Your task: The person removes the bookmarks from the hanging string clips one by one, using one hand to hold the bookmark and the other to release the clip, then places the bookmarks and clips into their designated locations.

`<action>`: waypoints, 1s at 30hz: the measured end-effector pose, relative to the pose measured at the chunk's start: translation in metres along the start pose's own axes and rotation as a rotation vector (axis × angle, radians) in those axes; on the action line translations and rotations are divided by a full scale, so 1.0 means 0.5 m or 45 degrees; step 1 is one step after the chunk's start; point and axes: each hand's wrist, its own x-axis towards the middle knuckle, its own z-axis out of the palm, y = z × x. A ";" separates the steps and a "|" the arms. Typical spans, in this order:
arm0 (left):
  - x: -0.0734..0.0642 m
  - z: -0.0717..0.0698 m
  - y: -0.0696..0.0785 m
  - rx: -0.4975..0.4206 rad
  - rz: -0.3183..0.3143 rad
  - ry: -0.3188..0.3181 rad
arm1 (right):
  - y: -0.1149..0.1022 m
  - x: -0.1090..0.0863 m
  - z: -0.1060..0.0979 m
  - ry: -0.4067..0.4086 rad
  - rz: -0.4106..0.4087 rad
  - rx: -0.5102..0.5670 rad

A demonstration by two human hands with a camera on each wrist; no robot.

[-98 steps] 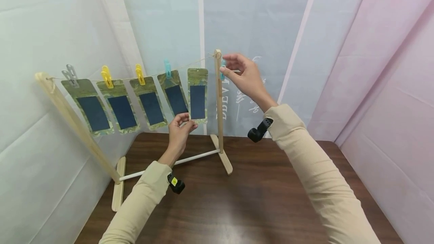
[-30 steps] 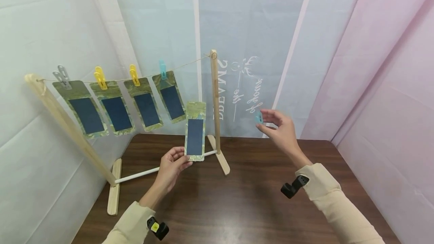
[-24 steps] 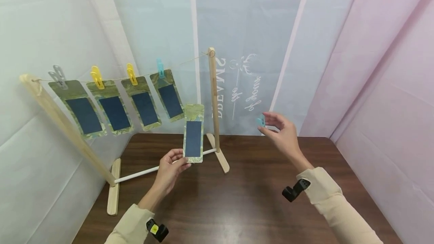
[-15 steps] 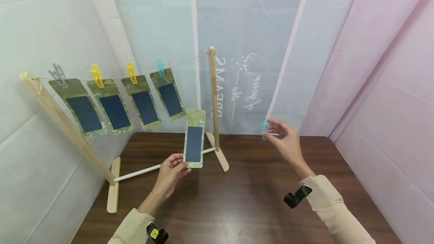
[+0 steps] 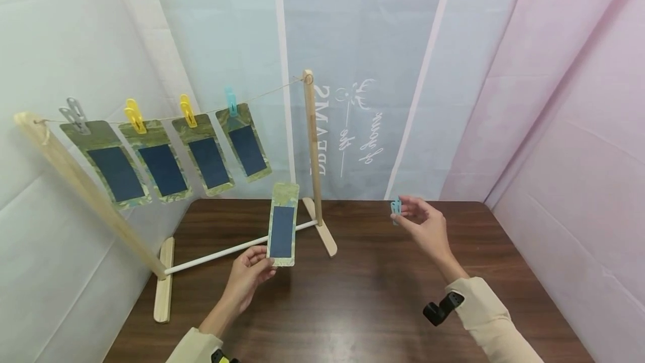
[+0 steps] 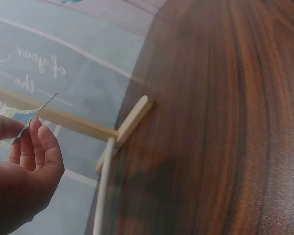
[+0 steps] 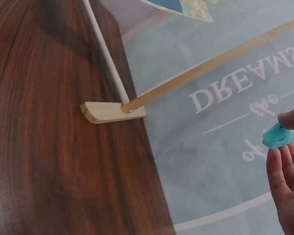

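My left hand (image 5: 248, 278) pinches the bottom left corner of a green patterned card (image 5: 282, 231) with a dark blue panel, held nearly upright in front of the rack. In the left wrist view that card shows almost edge-on between thumb and fingers. Off to the right, my right hand (image 5: 425, 231) pinches a light blue clothespin (image 5: 396, 210) between thumb and fingertips; the right wrist view shows the same clothespin (image 7: 280, 136) end-on. Several similar cards (image 5: 204, 156) hang from a string (image 5: 267, 94), held by a grey clothespin (image 5: 75, 116), two yellow clothespins (image 5: 135, 116) and another light blue clothespin (image 5: 231, 102).
The string runs between two wooden posts (image 5: 313, 150) on flat feet (image 5: 325, 234), joined low down by a white rod (image 5: 216, 254). The rack stands on the left of a dark wooden table (image 5: 383, 307). Fabric walls with mirrored lettering (image 5: 319, 128) enclose the table.
Both hands have come down from the string, the left with the card and the right with the clothespin, which has also moved right. The hanging cards stay pinned on the string.
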 end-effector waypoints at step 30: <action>-0.015 -0.032 -0.075 0.142 -0.141 -0.019 | 0.064 -0.064 -0.003 0.012 0.346 -0.044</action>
